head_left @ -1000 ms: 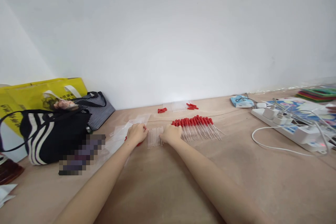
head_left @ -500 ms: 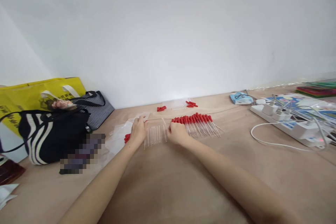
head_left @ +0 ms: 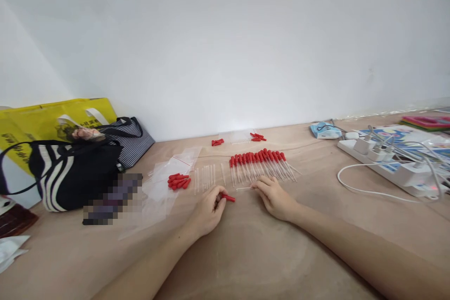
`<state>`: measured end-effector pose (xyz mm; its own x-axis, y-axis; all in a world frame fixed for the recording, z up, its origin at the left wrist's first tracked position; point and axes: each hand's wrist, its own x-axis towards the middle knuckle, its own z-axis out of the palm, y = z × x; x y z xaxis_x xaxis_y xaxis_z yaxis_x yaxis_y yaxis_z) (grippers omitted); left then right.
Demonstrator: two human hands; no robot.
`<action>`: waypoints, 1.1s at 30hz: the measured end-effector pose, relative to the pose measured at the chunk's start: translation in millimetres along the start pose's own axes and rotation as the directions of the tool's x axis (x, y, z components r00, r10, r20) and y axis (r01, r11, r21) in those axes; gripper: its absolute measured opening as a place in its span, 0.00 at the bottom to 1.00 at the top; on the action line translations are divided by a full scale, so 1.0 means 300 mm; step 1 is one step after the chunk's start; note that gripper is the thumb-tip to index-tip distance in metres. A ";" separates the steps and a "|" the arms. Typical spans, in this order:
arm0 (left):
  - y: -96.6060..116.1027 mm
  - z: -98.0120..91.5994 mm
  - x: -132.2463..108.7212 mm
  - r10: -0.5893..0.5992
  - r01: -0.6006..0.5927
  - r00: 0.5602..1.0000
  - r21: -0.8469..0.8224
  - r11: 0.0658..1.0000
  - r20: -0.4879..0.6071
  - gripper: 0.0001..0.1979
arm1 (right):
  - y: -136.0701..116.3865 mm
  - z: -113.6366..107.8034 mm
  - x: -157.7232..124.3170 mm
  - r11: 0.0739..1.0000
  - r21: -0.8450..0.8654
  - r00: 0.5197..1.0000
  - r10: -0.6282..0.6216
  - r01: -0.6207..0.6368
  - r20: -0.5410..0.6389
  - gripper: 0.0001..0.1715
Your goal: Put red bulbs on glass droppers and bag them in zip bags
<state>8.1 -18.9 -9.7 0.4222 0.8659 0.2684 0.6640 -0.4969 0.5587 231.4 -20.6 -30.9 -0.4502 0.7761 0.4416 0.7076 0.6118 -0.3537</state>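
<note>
Between the thumb and fingers of my left hand (head_left: 210, 208) is a red rubber dropper bulb (head_left: 229, 198), its end pointing right. My right hand (head_left: 276, 197) pinches a thin clear glass dropper tube (head_left: 243, 189), whose tip points left toward the bulb; the two are apart. Behind my hands lies a row of droppers (head_left: 260, 157) with red bulbs fitted on clear tubes. Several bare glass tubes (head_left: 210, 176) lie side by side beyond my left hand. Left of them is a pile of loose red bulbs (head_left: 178, 181) on clear plastic bags (head_left: 154, 201).
More red bulbs (head_left: 217, 142) and tubes lie near the wall. On the left stand a black bag (head_left: 80, 176), a striped bag (head_left: 128, 143) and a yellow bag (head_left: 31, 122). A white power strip (head_left: 372, 164) with cables and a blue mask (head_left: 324, 130) are on the right.
Both hands have come back toward me. The left now holds a red bulb and the right a glass tube. The loose bulb pile and bare tubes are uncovered.
</note>
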 end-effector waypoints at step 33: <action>-0.001 -0.001 0.029 -0.004 0.018 0.998 -0.257 0.966 0.055 0.10 | -0.096 0.001 0.002 0.988 0.153 1.000 0.029 -0.029 -0.002 0.12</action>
<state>11.5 -11.2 -7.3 0.4530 0.8633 0.2225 0.4907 -0.4498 0.7463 210.4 -37.7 -20.7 -0.4280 0.7933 0.4331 0.6283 0.6056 -0.4884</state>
